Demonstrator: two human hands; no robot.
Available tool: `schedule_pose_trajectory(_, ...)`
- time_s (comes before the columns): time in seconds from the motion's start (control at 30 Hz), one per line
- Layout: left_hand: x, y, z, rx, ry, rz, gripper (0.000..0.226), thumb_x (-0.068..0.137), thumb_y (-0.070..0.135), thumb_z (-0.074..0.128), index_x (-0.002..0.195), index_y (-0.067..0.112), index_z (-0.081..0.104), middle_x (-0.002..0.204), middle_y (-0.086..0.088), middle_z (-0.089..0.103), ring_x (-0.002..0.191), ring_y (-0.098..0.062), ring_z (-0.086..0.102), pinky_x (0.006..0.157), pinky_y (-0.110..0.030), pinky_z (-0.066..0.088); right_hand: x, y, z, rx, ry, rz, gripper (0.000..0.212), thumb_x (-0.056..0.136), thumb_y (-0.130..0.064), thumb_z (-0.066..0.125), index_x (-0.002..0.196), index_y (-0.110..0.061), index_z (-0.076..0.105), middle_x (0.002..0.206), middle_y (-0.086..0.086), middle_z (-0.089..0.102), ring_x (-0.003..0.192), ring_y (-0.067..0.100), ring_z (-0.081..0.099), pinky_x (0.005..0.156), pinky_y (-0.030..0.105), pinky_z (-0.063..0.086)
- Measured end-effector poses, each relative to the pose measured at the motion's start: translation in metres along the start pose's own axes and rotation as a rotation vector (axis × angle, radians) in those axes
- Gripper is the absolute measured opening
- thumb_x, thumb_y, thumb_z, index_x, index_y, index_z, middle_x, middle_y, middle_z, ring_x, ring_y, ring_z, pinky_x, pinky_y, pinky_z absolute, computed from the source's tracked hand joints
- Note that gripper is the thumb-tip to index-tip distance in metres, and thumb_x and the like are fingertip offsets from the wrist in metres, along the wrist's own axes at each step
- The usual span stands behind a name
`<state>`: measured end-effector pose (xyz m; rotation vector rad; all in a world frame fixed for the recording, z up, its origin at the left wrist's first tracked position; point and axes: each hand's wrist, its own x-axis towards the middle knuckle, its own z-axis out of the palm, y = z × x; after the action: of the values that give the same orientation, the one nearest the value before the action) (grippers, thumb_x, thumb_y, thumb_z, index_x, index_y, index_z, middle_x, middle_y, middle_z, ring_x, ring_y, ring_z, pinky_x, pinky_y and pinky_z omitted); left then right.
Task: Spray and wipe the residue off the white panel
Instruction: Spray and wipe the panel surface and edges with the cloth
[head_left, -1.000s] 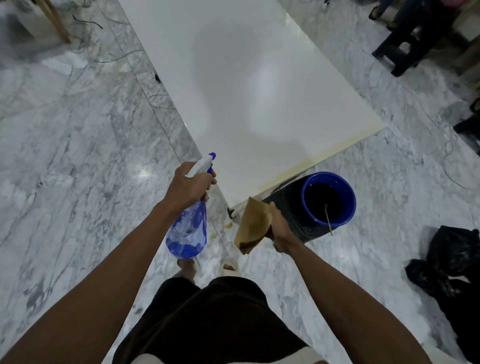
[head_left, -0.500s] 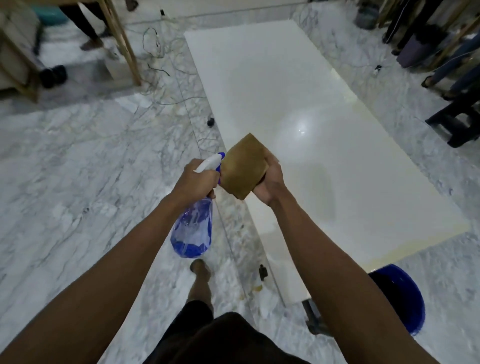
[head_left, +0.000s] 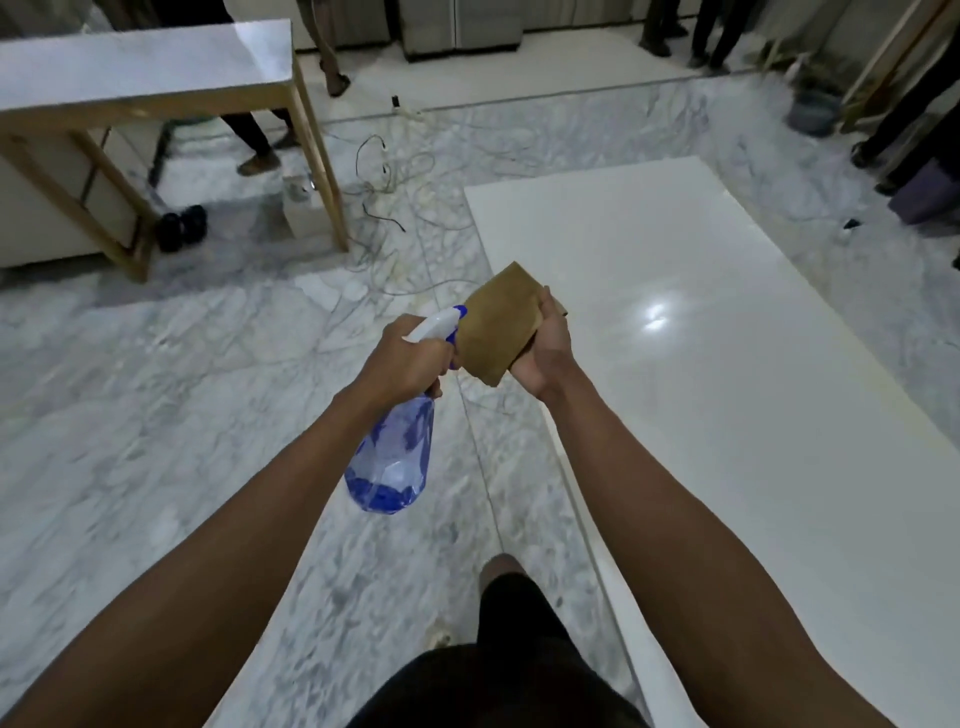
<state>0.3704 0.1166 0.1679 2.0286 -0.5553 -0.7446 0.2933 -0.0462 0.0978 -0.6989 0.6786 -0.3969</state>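
A large white panel (head_left: 727, 364) lies flat on the marble floor to my right, glossy, with a yellowish strip along its right edge. My left hand (head_left: 402, 358) grips a clear blue spray bottle (head_left: 392, 457) by its white trigger head, nozzle pointing right. My right hand (head_left: 545, 348) holds a folded brown cloth (head_left: 496, 322) upright, right in front of the nozzle. Both hands hover over the floor by the panel's left edge.
A wooden-legged table (head_left: 145, 78) stands at the back left, with loose cables (head_left: 395, 171) on the floor beside it. Several people's legs (head_left: 904, 124) stand at the back and right. A grey bucket (head_left: 813, 111) sits far right. My own foot (head_left: 498, 566) is below.
My view has lifted and shifted forward along the panel; the blue bucket has dropped out of sight. The cloth was raised from low beside the bucket up against the bottle's nozzle.
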Motion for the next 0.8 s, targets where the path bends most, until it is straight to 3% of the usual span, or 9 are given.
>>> schedule_pose_trajectory(0.17,0.132,0.024,-0.026,-0.015,0.018,-0.004,0.043,0.063,0.018,0.052,0.088,-0.015,0.064,0.076,-0.035,0.067,0.041,-0.024,0.057,0.06,-0.036,0.05,0.13,-0.041,0.043,0.037,-0.032,-0.008,0.064,0.101,-0.057,0.032,0.137,-0.009,0.054,0.133,0.017,0.062,0.124,0.033,0.058,0.107,0.048,0.044)
schedule_pose_trajectory(0.33,0.265,0.048,-0.037,-0.046,0.052,-0.053,0.03,0.067,0.012,0.054,0.083,-0.013,0.062,0.089,-0.032,0.072,0.04,-0.021,0.056,0.055,-0.036,0.05,0.27,-0.082,0.076,0.028,-0.058,0.064,0.064,0.1,-0.057,0.035,0.139,-0.009,0.052,0.135,0.017,0.06,0.125,0.033,0.057,0.106,0.047,0.046)
schedule_pose_trajectory(0.43,0.332,0.062,-0.044,-0.031,0.051,-0.106,0.02,0.069,0.009,0.054,0.079,-0.007,0.059,0.068,-0.025,0.065,0.036,-0.018,0.055,0.056,-0.036,0.049,0.333,-0.105,0.094,0.031,-0.05,0.122,0.062,0.1,-0.056,0.037,0.137,-0.01,0.054,0.133,0.017,0.062,0.122,0.032,0.06,0.097,0.045,0.052)
schedule_pose_trajectory(0.5,0.373,0.069,-0.047,-0.068,0.062,-0.144,0.019,0.073,0.008,0.051,0.079,-0.007,0.061,0.07,-0.025,0.066,0.037,-0.018,0.054,0.055,-0.033,0.048,0.369,-0.114,0.104,0.028,-0.04,0.146,0.061,0.101,-0.056,0.037,0.135,-0.01,0.056,0.131,0.016,0.063,0.12,0.031,0.061,0.093,0.043,0.054)
schedule_pose_trajectory(0.6,0.423,0.071,-0.048,-0.118,0.068,-0.207,0.032,0.082,0.017,0.054,0.086,-0.013,0.064,0.067,-0.025,0.066,0.042,-0.021,0.053,0.054,-0.032,0.048,0.414,-0.12,0.11,0.021,-0.008,0.161,0.062,0.101,-0.057,0.036,0.132,-0.009,0.058,0.127,0.016,0.066,0.118,0.031,0.062,0.1,0.044,0.05)
schedule_pose_trajectory(0.67,0.449,0.07,-0.048,-0.116,0.057,-0.235,0.029,0.083,0.025,0.056,0.076,-0.003,0.061,0.064,-0.018,0.06,0.045,-0.023,0.053,0.055,-0.032,0.047,0.437,-0.12,0.109,0.002,0.018,0.184,0.063,0.099,-0.059,0.037,0.132,-0.009,0.058,0.127,0.016,0.066,0.12,0.031,0.062,0.105,0.046,0.046)
schedule_pose_trajectory(0.73,0.466,0.068,-0.048,-0.092,0.056,-0.233,0.022,0.083,0.021,0.055,0.073,0.002,0.055,0.067,-0.017,0.055,0.045,-0.023,0.056,0.052,-0.027,0.043,0.453,-0.118,0.103,-0.046,0.054,0.216,0.064,0.098,-0.059,0.04,0.136,-0.011,0.055,0.129,0.015,0.065,0.12,0.031,0.062,0.107,0.046,0.045)
schedule_pose_trajectory(0.8,0.48,0.062,-0.049,-0.083,0.072,-0.228,0.025,0.085,0.015,0.053,0.077,-0.008,0.053,0.072,-0.023,0.055,0.044,-0.022,0.06,0.052,-0.027,0.042,0.465,-0.115,0.091,-0.141,0.101,0.25,0.059,0.099,-0.057,0.041,0.133,-0.011,0.056,0.125,0.013,0.067,0.115,0.029,0.065,0.103,0.044,0.049)
